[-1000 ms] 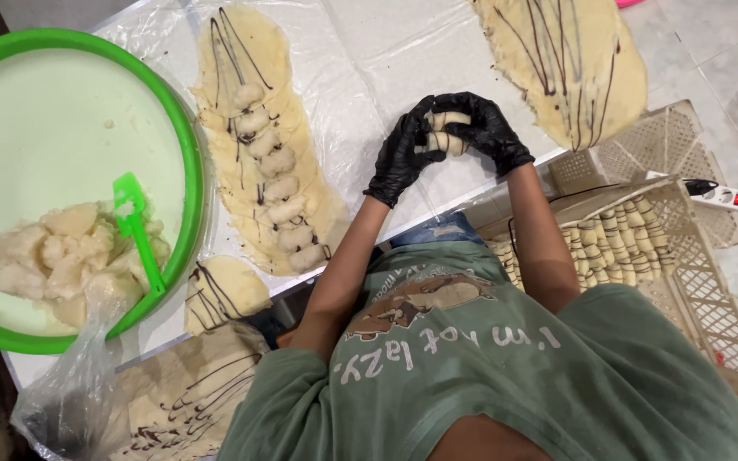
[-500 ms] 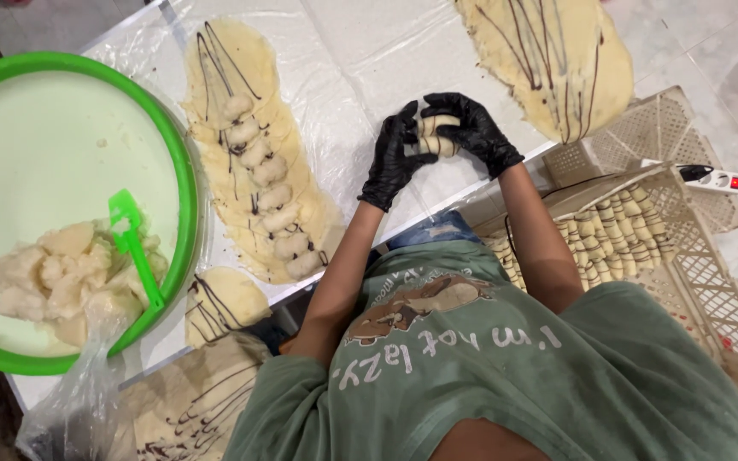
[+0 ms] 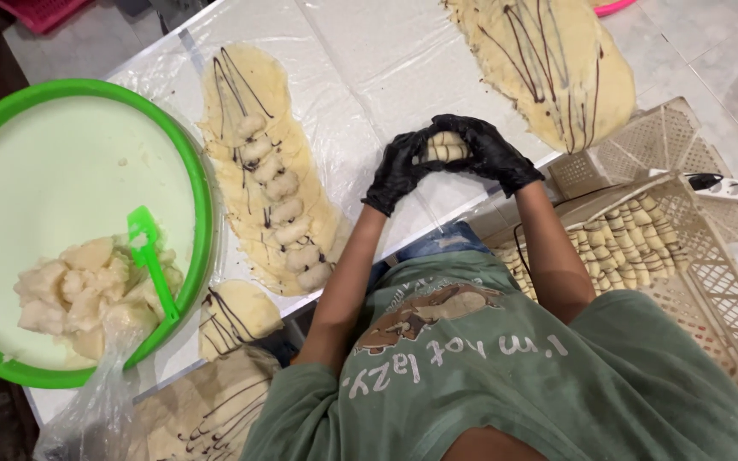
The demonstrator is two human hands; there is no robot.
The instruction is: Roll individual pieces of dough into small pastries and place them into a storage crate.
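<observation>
Two gloved hands meet over the plastic-covered table (image 3: pixel 369 51), and between them we see a small roll of dough (image 3: pixel 443 147). Our left hand (image 3: pixel 401 167), in a black glove, curls its fingers around the roll's left end; our right hand (image 3: pixel 489 150), gloved the same, cups the right end and top. Both hands are pressed in on the roll, so only its ridged pale middle shows between the fingers.

We take the green basin (image 3: pixel 79 222) as our landmark. Inside it, at the near side, lies a heap of pale filling chunks (image 3: pixel 74 294) with a green scraper (image 3: pixel 151 260) leaning over them. Just beside the basin, toward the hands, a long flat dough sheet (image 3: pixel 258 162) streaked with dark chocolate lines carries a row of filling pieces (image 3: pixel 279 205) down its middle. Farther from the basin, beyond the hands, a second streaked dough sheet (image 3: pixel 548 60) lies on the table. Farthest from the basin, below the table edge, a beige plastic crate (image 3: pixel 694 256) holds finished rolls (image 3: pixel 617 243) in rows, with a white power strip (image 3: pixel 728 188) near it.
</observation>
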